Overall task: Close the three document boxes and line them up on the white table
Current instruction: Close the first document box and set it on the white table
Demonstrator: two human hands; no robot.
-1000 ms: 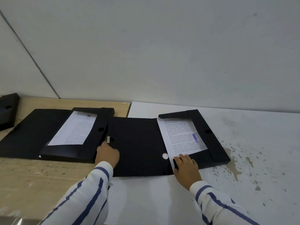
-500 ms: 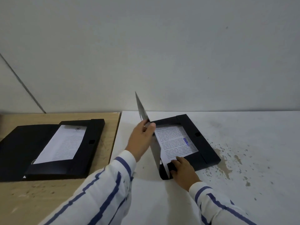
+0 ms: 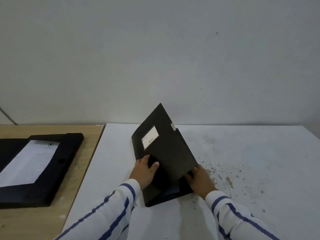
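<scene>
A black document box [image 3: 166, 153] lies on the white table [image 3: 242, 153], its lid swung over and slanted, still raised at the far end. A white label shows on the lid. My left hand [image 3: 144, 172] presses flat on the lid's near left part. My right hand [image 3: 200, 181] holds the box's near right corner, fingers under the lid edge. A second black document box [image 3: 67, 153] lies wide open on the wooden table [image 3: 86, 163] at left, with a printed sheet inside. The third box is out of view.
The white table has grey stains [image 3: 228, 179] right of the box. A plain wall [image 3: 155, 58] rises just behind both tables. The wooden table's edge [image 3: 97, 148] abuts the white table's left side.
The lid went from lying flat open, to upright, to folded over the papers. My left hand moved from the lid's edge onto its outer face. The camera shifted right.
</scene>
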